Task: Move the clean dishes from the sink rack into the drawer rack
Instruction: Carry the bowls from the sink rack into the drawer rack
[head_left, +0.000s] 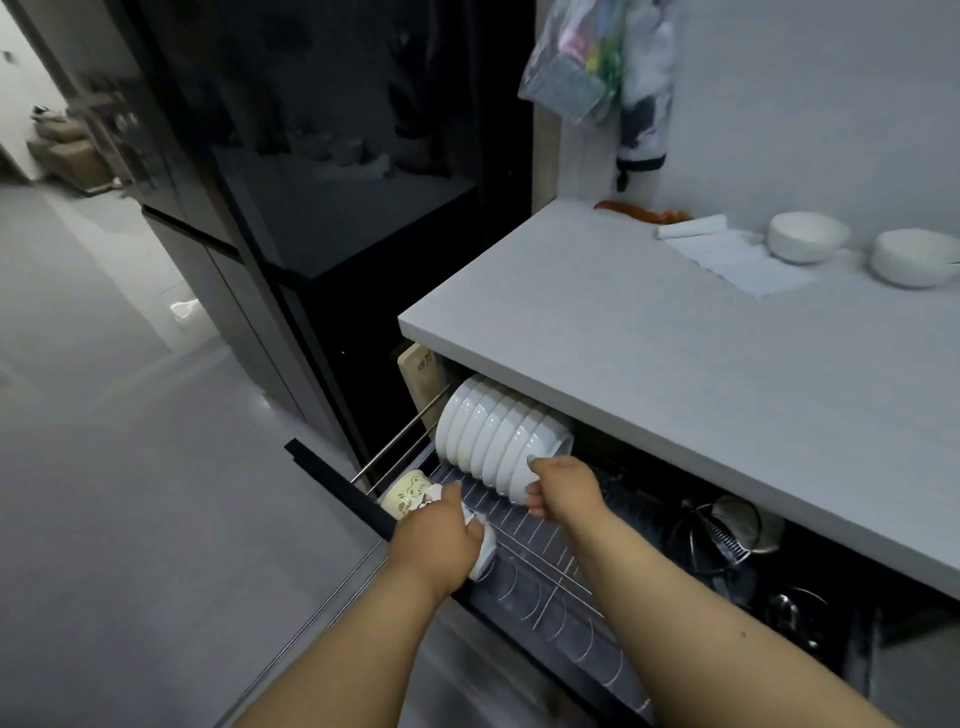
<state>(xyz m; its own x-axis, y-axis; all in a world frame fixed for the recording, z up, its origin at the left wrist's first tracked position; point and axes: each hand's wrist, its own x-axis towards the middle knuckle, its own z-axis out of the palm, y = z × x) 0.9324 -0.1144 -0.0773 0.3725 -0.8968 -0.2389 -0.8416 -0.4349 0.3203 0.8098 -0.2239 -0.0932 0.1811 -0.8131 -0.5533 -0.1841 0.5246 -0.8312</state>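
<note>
A row of white bowls stands on edge in the wire drawer rack, packed rim to rim at the rack's far left end, just under the worktop edge. The right hand pinches the nearest bowl of the row: thumb over its upper rim, fingers curled under its lower rim, so the bowl sits at the fingertips, ahead of the palm and leaning against the bowl behind it.

The left hand grips a second white dish, fingers wrapped round it; most of that dish is hidden beneath the hand, and only its lower edge shows over the rack wires near the drawer's front. Just left of this hand, touching or nearly touching it, lies a patterned cup on its side in the rack's front left corner.

To the right of the rack, deeper in the open drawer, dark metal cookware lies in shadow. A wooden board stands upright behind the bowls at the drawer's left side. On the worktop above, two white bowls rest upside down near the wall, beside a white cloth. A bag hangs on the wall above.
</note>
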